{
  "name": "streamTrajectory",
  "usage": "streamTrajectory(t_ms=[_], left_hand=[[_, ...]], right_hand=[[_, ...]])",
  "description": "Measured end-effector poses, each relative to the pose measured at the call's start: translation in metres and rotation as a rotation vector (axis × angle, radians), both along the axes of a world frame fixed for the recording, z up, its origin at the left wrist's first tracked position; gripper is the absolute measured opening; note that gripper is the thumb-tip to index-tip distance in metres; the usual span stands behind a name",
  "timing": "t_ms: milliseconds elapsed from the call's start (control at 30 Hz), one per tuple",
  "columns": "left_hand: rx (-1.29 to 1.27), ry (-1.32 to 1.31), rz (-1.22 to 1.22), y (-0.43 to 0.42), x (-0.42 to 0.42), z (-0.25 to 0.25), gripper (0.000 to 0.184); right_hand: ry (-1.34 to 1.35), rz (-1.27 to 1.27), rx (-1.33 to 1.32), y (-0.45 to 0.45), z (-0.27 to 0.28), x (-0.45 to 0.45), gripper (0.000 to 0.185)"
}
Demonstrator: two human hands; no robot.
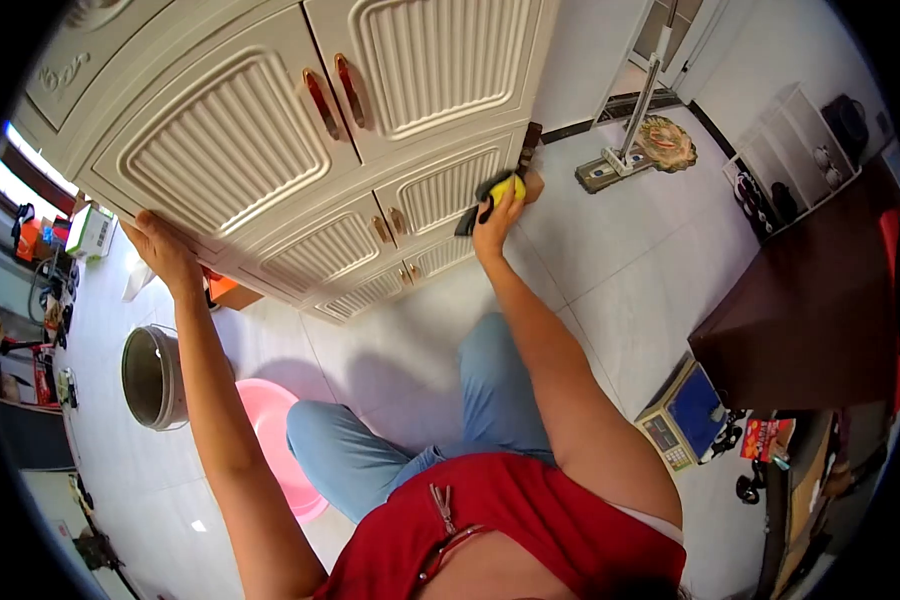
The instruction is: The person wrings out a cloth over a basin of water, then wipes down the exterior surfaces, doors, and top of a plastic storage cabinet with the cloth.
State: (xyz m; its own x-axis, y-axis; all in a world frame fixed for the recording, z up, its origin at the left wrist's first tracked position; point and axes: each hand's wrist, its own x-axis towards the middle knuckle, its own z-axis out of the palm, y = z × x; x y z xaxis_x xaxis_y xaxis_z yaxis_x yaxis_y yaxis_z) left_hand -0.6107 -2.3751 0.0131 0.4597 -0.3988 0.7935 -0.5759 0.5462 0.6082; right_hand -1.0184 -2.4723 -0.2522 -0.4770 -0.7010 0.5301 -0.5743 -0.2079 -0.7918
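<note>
A cream cabinet [365,180] with ribbed door panels and red-and-gold handles stands in front of me. My left hand [165,253] grips the cabinet's lower left edge, its fingers partly hidden behind it. At the cabinet's right side, my right hand [500,222] is closed on a yellow and black cleaning pad [507,190]. The pad lies against the right end of a lower door. Its exact kind is hard to make out. Below my left arm sit a pink basin [270,425], partly covered by the arm and knee, and a grey bucket [152,378] with a wire handle.
A flat mop [615,165] stands at the back right beside a brown patterned stool top [665,143]. A white shoe rack [800,165] is against the wall. To the right are a dark brown cabinet [810,320] and a blue-topped scale [685,415]. An orange box [232,292] is under the cabinet.
</note>
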Motion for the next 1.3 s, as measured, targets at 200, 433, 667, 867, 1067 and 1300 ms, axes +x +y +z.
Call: streamTrajectory(t_ms=[200,433,667,867,1067,1300], left_hand=[[0.04,-0.078,0.098,0.005,-0.004,0.005,0.061],[-0.008,0.001,0.024,0.001,-0.004,0.002,0.061],[-0.038,0.083,-0.063,-0.003,0.0,-0.003,0.061],[0.137,0.012,0.157,-0.016,0.028,-0.021,0.077],[0.235,0.019,0.181,0.017,-0.012,0.008,0.068],[0.102,0.265,0.056,0.115,-0.065,-0.059,0.057]], right_hand=[[-0.822,0.027,0.055,-0.049,-0.018,-0.016,0.055],[-0.316,0.218,-0.413,-0.042,0.22,-0.06,0.035],[-0.824,0.369,0.063,-0.065,0.177,-0.08,0.062],[-0.661,0.287,0.551,-0.028,0.042,-0.077,0.064],[-0.937,0.832,1.013,0.093,0.041,0.046,0.045],[-0.907,1.263,0.715,0.147,0.233,0.155,0.054]])
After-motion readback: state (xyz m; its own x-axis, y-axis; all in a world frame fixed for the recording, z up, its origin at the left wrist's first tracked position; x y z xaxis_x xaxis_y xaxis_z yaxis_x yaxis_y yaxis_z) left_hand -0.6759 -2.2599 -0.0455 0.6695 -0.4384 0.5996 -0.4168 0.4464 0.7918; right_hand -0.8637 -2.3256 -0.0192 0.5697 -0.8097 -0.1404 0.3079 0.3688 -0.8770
